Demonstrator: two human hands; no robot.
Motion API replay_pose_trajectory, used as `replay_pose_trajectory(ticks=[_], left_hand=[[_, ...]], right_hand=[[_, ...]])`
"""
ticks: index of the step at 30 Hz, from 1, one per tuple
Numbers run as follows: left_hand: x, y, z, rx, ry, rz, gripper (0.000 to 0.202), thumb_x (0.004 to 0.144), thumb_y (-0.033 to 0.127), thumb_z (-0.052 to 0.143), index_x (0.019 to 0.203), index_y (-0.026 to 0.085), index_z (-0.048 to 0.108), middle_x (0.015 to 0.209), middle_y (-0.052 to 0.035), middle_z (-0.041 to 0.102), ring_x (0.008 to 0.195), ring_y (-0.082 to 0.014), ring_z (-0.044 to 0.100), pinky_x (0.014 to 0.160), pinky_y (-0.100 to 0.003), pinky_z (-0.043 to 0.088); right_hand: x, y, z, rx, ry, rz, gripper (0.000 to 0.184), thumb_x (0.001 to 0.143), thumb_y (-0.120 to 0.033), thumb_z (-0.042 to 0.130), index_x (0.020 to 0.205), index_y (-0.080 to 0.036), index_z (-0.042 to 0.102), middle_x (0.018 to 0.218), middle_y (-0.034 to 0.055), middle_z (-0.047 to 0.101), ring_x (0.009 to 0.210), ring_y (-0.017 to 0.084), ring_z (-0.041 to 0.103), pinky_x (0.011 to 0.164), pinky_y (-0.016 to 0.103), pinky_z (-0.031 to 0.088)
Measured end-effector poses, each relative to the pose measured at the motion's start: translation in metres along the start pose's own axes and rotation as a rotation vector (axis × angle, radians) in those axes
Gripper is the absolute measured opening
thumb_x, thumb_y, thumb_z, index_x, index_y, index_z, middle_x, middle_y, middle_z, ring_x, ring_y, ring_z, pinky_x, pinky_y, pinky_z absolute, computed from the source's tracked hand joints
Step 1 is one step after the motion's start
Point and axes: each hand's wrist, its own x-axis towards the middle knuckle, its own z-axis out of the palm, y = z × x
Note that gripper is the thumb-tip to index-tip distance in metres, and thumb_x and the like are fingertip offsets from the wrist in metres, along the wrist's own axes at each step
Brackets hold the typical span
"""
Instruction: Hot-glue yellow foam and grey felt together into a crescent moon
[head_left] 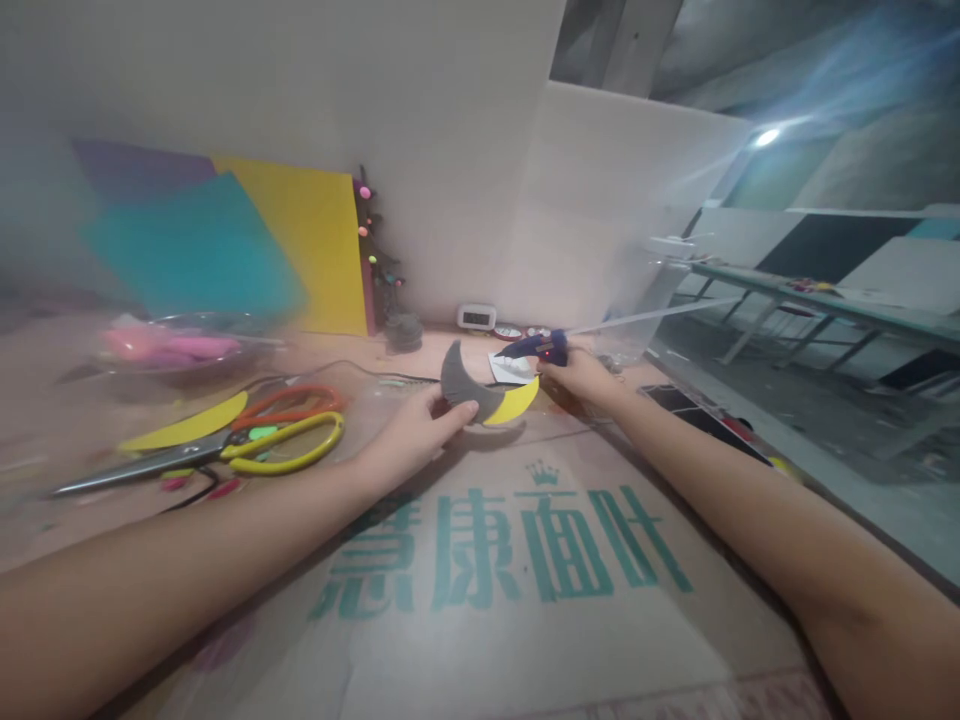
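My left hand pinches a crescent between thumb and fingers. Most of the crescent is dark grey, and a yellow piece covers its right tip. My right hand is closed around a dark blue hot glue gun with a small red light on it. The gun's nozzle points left, above a small white card on the table. A long pale stick stretches right from behind the gun. The nozzle is apart from the crescent.
Large scissors with orange and yellow handles lie left, beside a yellow crescent piece. A clear bowl holds pink things. Coloured sheets, a small bead-decorated tree and a digital clock stand along the white back panel.
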Motion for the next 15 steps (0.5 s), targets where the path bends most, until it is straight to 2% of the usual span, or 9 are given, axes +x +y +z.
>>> replay_pose_trajectory(ticks=[5, 8, 13, 15], left_hand=[[0.002, -0.002, 0.001, -0.023, 0.002, 0.021, 0.025, 0.081, 0.042, 0.059, 0.082, 0.017, 0.058, 0.061, 0.0039, 0.053, 0.055, -0.0110, 0.048, 0.049, -0.021, 0.037], [0.002, -0.002, 0.002, -0.036, 0.004, 0.006, 0.028, 0.080, 0.044, 0.060, 0.081, 0.017, 0.057, 0.062, 0.0034, 0.054, 0.056, -0.0116, 0.049, 0.050, -0.022, 0.037], [0.001, 0.000, 0.002, -0.067, 0.007, 0.027, 0.026, 0.080, 0.043, 0.059, 0.076, 0.017, 0.056, 0.063, 0.0033, 0.054, 0.057, -0.0112, 0.048, 0.053, -0.022, 0.038], [0.001, 0.000, 0.002, -0.071, 0.009, 0.025, 0.026, 0.081, 0.042, 0.059, 0.074, 0.017, 0.055, 0.062, 0.0033, 0.054, 0.057, -0.0111, 0.048, 0.052, -0.022, 0.037]], right_hand=[[-0.002, -0.003, -0.016, 0.075, 0.078, 0.059, 0.025, 0.083, -0.037, 0.064, 0.089, -0.014, 0.069, 0.077, 0.0106, 0.074, 0.070, 0.021, 0.069, 0.061, 0.028, 0.050], [-0.014, -0.013, -0.029, 0.145, 0.111, 0.045, 0.027, 0.084, -0.039, 0.062, 0.084, -0.013, 0.069, 0.076, 0.0112, 0.074, 0.066, 0.019, 0.069, 0.062, 0.027, 0.051], [-0.063, -0.032, -0.033, 0.193, 0.080, 0.016, 0.027, 0.085, -0.038, 0.060, 0.092, -0.017, 0.073, 0.084, 0.0089, 0.076, 0.081, 0.023, 0.071, 0.072, 0.032, 0.054], [-0.085, -0.038, -0.029, 0.229, 0.128, -0.013, 0.028, 0.086, -0.041, 0.060, 0.095, -0.019, 0.074, 0.088, 0.0075, 0.077, 0.086, 0.024, 0.072, 0.079, 0.036, 0.055]])
